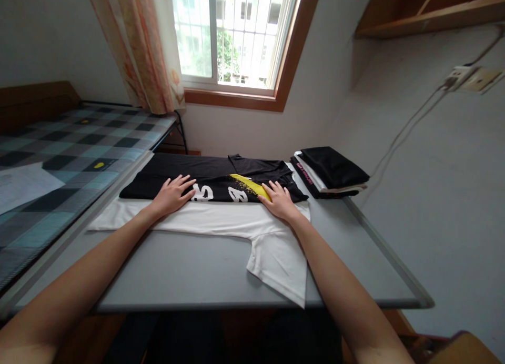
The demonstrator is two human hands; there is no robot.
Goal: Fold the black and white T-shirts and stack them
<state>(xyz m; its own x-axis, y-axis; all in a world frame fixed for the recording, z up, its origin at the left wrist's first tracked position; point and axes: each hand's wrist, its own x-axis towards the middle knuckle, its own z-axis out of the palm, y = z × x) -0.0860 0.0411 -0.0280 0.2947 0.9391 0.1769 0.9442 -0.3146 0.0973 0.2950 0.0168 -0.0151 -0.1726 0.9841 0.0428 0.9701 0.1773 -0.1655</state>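
A black T-shirt (185, 170) with white lettering and a yellow patch lies partly folded on the grey table (189, 269). Beneath its near edge spreads a white T-shirt (221, 219), one sleeve pointing toward me. My left hand (172, 195) rests flat on the near edge of the black cloth, left of the lettering, fingers spread. Over by the yellow patch, my right hand (279, 200) also lies flat with its fingers apart. Neither hand grips the fabric.
Folded clothes (331, 169) are stacked at the table's back right corner. A bed with a checked mattress (79, 153) and a paper sheet (27, 185) adjoins the left side. Behind is a window (236, 38) with a curtain (138, 48). Cables (402, 127) hang along the right wall.
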